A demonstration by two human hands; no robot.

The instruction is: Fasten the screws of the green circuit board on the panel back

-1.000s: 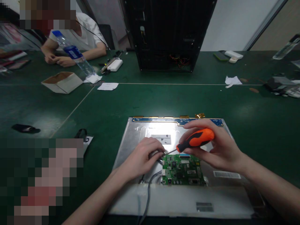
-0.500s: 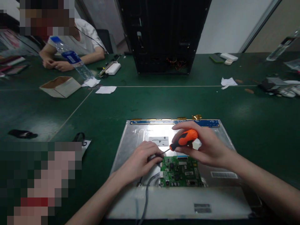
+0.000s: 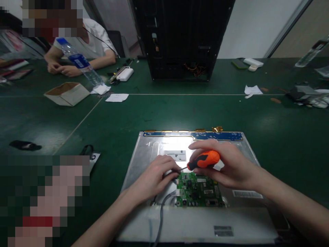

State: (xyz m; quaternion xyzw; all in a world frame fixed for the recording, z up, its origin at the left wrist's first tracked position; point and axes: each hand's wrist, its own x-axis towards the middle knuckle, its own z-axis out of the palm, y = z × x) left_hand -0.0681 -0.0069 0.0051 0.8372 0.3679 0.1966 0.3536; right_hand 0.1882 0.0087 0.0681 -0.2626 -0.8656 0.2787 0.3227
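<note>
Screwdriver (image 3: 205, 159), orange handle: gripped in right hand (image 3: 232, 166), fingers wrapped round; tip at upper-left corner of circuit board (image 3: 199, 193). Left hand (image 3: 154, 175): fingers curled by same corner over cable (image 3: 160, 212); whether pinching, can't tell. Board lies flat on metal panel (image 3: 154, 149), mid green table (image 3: 167, 109). Status, approx.: board looks seated, cable attached; no loose screws visible.

Monitor panel (image 3: 154, 151), box (image 3: 67, 93) on green table (image 3: 180, 109)
</note>
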